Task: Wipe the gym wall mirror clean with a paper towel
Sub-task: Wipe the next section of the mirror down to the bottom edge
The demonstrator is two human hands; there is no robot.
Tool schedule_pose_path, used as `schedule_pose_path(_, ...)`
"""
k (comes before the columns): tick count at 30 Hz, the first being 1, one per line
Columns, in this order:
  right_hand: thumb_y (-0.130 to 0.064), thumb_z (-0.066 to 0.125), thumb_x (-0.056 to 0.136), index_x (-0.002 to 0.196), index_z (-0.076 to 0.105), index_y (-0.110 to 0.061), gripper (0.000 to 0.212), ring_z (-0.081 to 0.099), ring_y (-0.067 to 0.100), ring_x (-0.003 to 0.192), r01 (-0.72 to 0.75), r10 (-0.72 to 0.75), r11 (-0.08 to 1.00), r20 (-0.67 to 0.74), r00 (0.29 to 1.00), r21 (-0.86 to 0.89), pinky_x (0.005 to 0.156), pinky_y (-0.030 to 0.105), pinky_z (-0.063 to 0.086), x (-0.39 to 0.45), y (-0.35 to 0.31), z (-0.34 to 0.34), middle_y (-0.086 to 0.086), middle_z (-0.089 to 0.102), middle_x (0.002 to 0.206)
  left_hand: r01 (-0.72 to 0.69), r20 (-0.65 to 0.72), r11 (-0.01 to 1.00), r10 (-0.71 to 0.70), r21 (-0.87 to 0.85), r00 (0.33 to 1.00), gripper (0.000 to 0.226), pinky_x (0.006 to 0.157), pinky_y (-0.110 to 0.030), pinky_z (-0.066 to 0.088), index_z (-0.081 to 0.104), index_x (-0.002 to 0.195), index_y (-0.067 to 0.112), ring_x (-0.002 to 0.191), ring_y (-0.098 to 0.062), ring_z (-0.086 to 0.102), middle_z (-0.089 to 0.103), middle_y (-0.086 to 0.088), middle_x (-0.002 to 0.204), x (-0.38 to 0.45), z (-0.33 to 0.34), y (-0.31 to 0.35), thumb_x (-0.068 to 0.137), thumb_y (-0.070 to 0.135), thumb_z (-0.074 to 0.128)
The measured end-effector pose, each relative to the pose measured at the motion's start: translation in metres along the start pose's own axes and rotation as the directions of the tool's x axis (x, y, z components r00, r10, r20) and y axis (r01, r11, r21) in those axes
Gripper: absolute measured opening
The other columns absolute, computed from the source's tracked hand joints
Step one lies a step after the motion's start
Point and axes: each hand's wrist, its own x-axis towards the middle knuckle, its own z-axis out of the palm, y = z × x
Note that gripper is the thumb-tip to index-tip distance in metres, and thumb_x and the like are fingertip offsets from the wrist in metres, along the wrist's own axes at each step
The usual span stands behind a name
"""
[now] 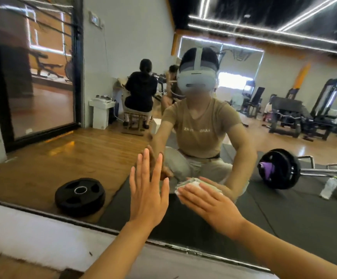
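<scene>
The right hand (209, 206) presses a folded white paper towel (189, 185) flat against the mirror (284, 208), fingers straight over the wad, near the glass's lower edge. Just beside it, the left hand (147, 196) lies flat on the glass, fingers straight and slightly spread, pointing up. Reflected low in the glass are a black weight plate (80, 196) on the wooden floor, a loaded barbell (280, 169) on a dark mat, and a clear plastic bottle (329, 187) whose contents cannot be told. The person's own reflection, crouched, fills the centre. Gym machines (296, 117) stand further back. The glass looks smeared near the top.
</scene>
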Motion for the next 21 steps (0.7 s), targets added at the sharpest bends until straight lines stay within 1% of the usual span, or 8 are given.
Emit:
schedule_pose_path(1,-0.013,0.062,0.083,0.159,0.009,-0.008,0.092,0.006,0.025,0.152,0.029,-0.029,0.999,-0.022,0.999,-0.030,0.125,0.043,-0.005,0.002,0.011,-0.003,0.005,0.006,0.166,0.012,-0.001,1.000,-0.012,0.005,1.000,0.066,0.124,-0.042,-0.004,0.016,0.161,0.018,0.155,-0.026,-0.002,-0.006,-0.008,0.168,-0.003,0.000,0.003,0.102,0.037,0.038)
schedule_pose_path(3,-0.007,0.044,0.095,0.157,0.022,-0.008,0.065,0.013,0.026,0.151,0.007,-0.011,0.999,-0.106,0.994,-0.037,0.126,0.043,0.000,0.011,0.044,-0.016,0.006,0.022,0.163,0.016,0.001,1.000,-0.016,0.022,1.000,0.065,0.123,-0.042,-0.004,0.017,0.160,0.018,0.155,-0.027,-0.002,-0.005,-0.009,0.168,-0.005,0.001,0.010,0.101,0.038,0.037)
schedule_pose_path(6,0.003,0.024,0.104,0.150,0.041,-0.008,0.051,0.028,0.032,0.148,-0.262,0.260,0.965,-0.264,0.929,0.030,0.124,0.046,0.017,0.032,0.126,-0.047,0.014,0.035,0.158,0.001,-0.004,1.000,-0.001,0.021,1.000,0.067,0.123,-0.048,0.003,0.018,0.160,0.017,0.155,-0.028,-0.001,-0.004,-0.009,0.168,-0.003,0.009,0.024,0.100,0.040,0.038)
schedule_pose_path(10,0.002,0.047,0.101,0.150,0.041,-0.006,0.050,0.029,0.039,0.146,-0.584,0.612,0.786,-0.384,0.691,0.201,0.123,0.047,0.013,0.055,0.206,-0.079,0.017,0.035,0.157,0.072,-0.010,0.997,-0.073,-0.039,0.997,0.075,0.123,-0.050,0.002,0.005,0.161,0.021,0.155,-0.028,-0.008,-0.010,-0.007,0.168,-0.003,0.023,0.041,0.099,0.049,0.037)
schedule_pose_path(12,-0.001,0.046,0.100,0.151,0.039,-0.005,0.051,0.025,0.039,0.148,-0.596,0.649,0.759,-0.386,0.656,0.262,0.123,0.050,0.012,0.057,0.199,-0.078,0.018,0.033,0.158,0.084,-0.027,0.996,-0.086,-0.042,0.996,0.076,0.123,-0.048,-0.003,0.003,0.161,0.020,0.155,-0.029,-0.008,-0.011,-0.007,0.168,-0.005,0.029,0.045,0.099,0.049,0.036)
schedule_pose_path(15,-0.005,0.039,0.098,0.152,0.037,-0.005,0.054,0.022,0.036,0.149,-0.541,0.620,0.784,-0.352,0.701,0.304,0.125,0.049,0.009,0.045,0.149,-0.058,0.017,0.032,0.159,0.087,-0.044,0.995,-0.089,-0.040,0.995,0.074,0.123,-0.044,-0.008,0.006,0.161,0.016,0.154,-0.028,-0.009,-0.011,-0.006,0.168,-0.005,0.034,0.046,0.100,0.048,0.035)
schedule_pose_path(19,-0.009,0.045,0.091,0.155,0.031,-0.011,0.065,0.019,0.032,0.151,-0.345,0.379,0.923,-0.248,0.891,0.172,0.125,0.047,0.010,-0.001,0.061,-0.013,0.012,0.024,0.163,0.058,-0.025,0.998,-0.059,-0.006,0.998,0.075,0.123,-0.038,-0.013,-0.001,0.161,0.020,0.154,-0.026,-0.012,-0.013,-0.006,0.168,-0.007,0.034,0.039,0.101,0.050,0.033)
schedule_pose_path(21,-0.010,0.046,0.088,0.157,0.024,-0.013,0.073,0.013,0.029,0.153,-0.240,0.253,0.966,-0.159,0.954,0.098,0.125,0.045,0.008,-0.029,0.019,0.008,0.008,0.014,0.166,0.035,-0.005,0.999,-0.035,0.021,0.999,0.076,0.123,-0.037,-0.012,-0.002,0.161,0.022,0.154,-0.025,-0.012,-0.012,-0.006,0.168,-0.016,0.036,0.032,0.100,0.050,0.034)
